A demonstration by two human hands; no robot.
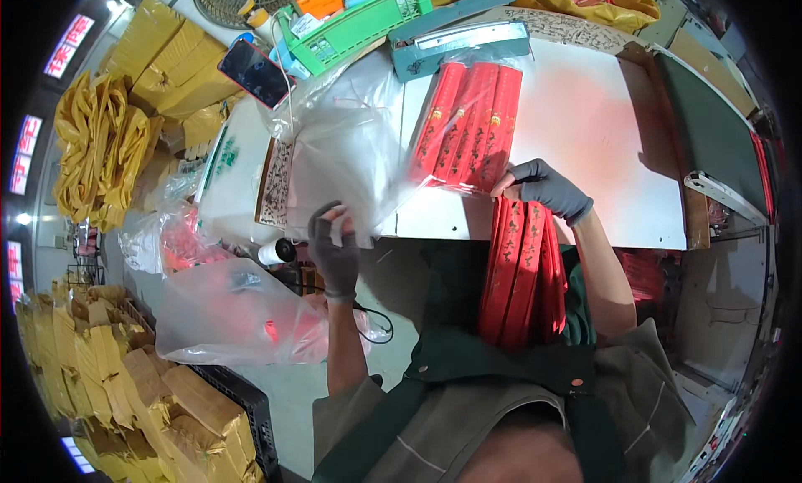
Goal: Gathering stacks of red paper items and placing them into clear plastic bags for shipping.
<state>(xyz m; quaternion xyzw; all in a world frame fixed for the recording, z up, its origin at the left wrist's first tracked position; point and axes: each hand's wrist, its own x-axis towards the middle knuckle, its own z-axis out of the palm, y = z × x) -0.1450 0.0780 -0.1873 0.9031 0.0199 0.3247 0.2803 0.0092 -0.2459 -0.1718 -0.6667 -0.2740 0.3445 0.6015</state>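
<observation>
My left hand [334,253], in a grey fingerless glove, is by the table's front edge with its fingers curled on the edge of a clear plastic bag [338,161]. That plastic is partly smeared by motion. A flat bundle of red printed strips [468,124] lies on the white table in clear film. At its lower right corner my right hand [547,189], gloved alike, has its fingertips closed. Directly below that hand, more red printed strips [518,266] hang over the table edge in front of my apron. Whether the fingers also grip these I cannot tell.
Behind the bundle stands a blue-grey metal sealing device [459,49], with a green crate [359,28] beside it. A phone [255,72] is at the back left. Yellow wrapped packages [142,374] are stacked at left, near a large clear bag [242,312]. A dark panel [710,136] borders the table's right.
</observation>
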